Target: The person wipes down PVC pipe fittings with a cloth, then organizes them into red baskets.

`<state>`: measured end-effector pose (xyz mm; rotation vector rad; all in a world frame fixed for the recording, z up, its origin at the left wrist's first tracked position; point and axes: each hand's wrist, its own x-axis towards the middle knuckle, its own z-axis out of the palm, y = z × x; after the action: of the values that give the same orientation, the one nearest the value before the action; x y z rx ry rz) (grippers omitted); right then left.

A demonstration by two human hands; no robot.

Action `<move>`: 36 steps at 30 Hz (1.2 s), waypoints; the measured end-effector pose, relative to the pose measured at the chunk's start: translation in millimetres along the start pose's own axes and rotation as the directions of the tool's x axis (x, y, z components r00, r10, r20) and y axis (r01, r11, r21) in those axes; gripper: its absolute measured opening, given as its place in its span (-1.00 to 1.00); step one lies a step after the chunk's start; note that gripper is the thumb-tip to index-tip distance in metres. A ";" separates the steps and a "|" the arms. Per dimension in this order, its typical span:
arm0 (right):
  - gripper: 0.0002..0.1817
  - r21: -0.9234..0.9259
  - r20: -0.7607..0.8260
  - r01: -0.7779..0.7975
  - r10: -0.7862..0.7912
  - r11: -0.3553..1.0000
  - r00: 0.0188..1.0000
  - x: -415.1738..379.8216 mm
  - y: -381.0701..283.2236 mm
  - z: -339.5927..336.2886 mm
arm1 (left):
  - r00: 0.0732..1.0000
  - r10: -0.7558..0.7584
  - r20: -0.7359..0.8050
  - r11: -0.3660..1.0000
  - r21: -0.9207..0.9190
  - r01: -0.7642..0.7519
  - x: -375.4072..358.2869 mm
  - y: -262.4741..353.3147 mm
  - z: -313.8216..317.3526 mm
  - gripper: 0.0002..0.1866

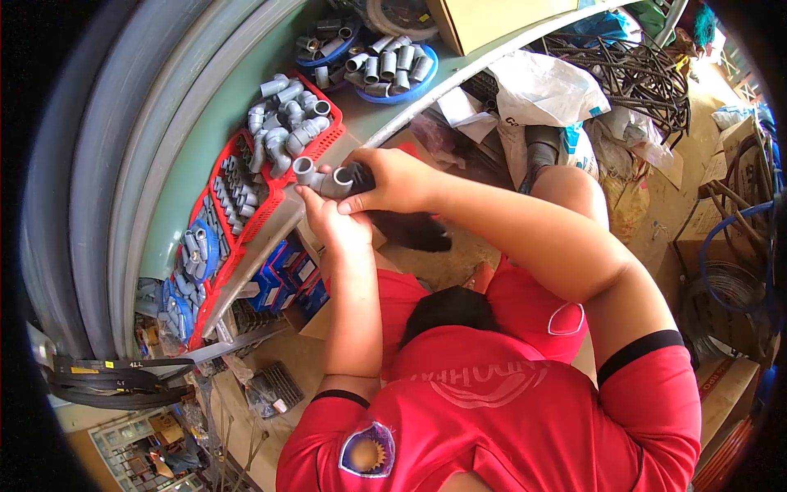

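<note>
My left hand (pixel 340 223) is closed around a grey plastic pipe fitting (pixel 318 179), whose two round open ends face up. Against the right side of the fitting, my right hand (pixel 392 182) presses a dark cloth (pixel 416 230), its fingers wrapped round it. The cloth hangs below my right wrist. Just beyond the hands stands a red basket (pixel 334 131) heaped with grey elbow fittings (pixel 284 123).
A second red basket (pixel 261 215) holds smaller grey fittings. Blue bowls of couplings, one a blue basin (pixel 422 88), stand on the green shelf (pixel 232 102). Large grey hoses (pixel 106 164) curve along the left. White sacks (pixel 541 88) and bent steel rods (pixel 639 78) lie at upper right.
</note>
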<state>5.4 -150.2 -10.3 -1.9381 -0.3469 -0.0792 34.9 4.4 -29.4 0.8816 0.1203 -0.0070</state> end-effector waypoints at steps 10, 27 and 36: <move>-0.58 -0.150 -0.299 0.127 -0.167 0.981 0.940 4.6 -16.3 -16.0 | 0.669 0.335 0.663 0.418 0.532 -0.736 -0.7 42.3 12.5 -0.46; -0.56 -0.430 -0.037 0.338 -0.390 0.838 0.920 8.8 -6.4 -31.1 | 0.611 -0.023 0.791 0.222 0.600 -0.769 18.7 75.5 30.7 -0.25; -0.60 -0.366 -0.142 0.174 -0.239 0.914 0.960 12.5 -8.9 -36.1 | 0.737 -0.039 0.675 0.061 0.738 -0.672 13.9 82.4 30.8 -0.36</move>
<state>18.7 -177.6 14.4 -2.2183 -0.4367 -0.4876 56.5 33.7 51.8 2.2820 -0.8088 0.1412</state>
